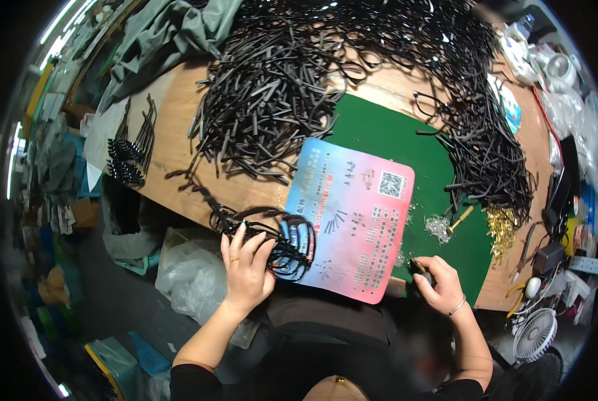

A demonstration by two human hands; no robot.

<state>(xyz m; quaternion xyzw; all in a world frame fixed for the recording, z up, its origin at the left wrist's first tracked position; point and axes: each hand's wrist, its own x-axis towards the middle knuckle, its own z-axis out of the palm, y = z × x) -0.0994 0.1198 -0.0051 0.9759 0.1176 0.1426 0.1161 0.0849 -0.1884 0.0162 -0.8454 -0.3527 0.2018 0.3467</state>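
My left hand (249, 264) is closed on a bundle of black eyeglass frames (291, 257) at the table's front edge. The bundle overlaps the lower left corner of a blue-and-pink printed mat (352, 220). To its right, my right hand (438, 284) is closed around a small dark hand tool (419, 267), largely hidden by the fingers. The tool's tip points at small silvery parts (406, 257) beside the mat. A larger heap of tiny silvery parts (438, 227) lies just beyond on the green mat (379, 130), with a brass-coloured tool (461, 219) next to it.
A big pile of black temple arms (265, 100) covers the table's middle left. More black frames (419, 27) stretch across the back and right. Gold-coloured small parts (501, 232) lie at right, near pliers (515, 299) and a white fan (535, 333). Stacked frames (126, 160) sit at left.
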